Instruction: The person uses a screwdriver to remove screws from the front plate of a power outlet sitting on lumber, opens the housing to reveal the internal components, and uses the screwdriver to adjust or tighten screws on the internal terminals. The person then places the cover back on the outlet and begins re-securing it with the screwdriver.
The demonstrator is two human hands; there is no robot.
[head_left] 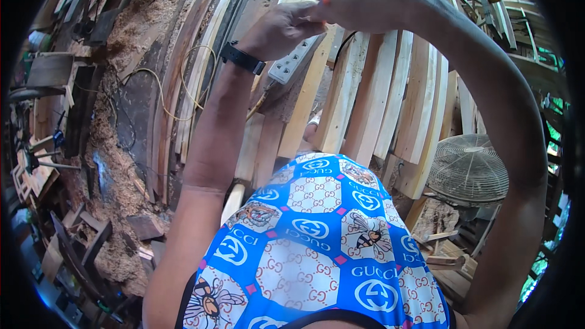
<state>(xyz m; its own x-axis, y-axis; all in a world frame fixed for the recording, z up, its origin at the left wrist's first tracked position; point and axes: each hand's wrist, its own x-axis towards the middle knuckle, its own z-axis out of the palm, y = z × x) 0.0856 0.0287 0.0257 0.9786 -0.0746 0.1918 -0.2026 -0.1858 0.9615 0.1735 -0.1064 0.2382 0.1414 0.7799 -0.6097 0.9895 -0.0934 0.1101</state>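
Observation:
My left hand (281,29), with a dark watch (242,58) on its wrist, is raised over the wood at the top of the view. Its fingers are bent into a pinch beside my right hand (365,0), and the two hands meet at the fingertips. My right hand's fingers are curled inward, partly hidden behind the back of the hand. Small orange spots show at the fingertips; whether they belong to a held thing cannot be made out. Just below my left hand lies a white power strip (284,70) with several sockets.
Long sawn wooden boards (372,97) lie side by side in front of me. A round wire-guarded fan (468,169) stands to the right. A thin pale cable (161,94) loops over boards on the left. Sawdust (113,207) and wood offcuts (146,226) cover the left ground.

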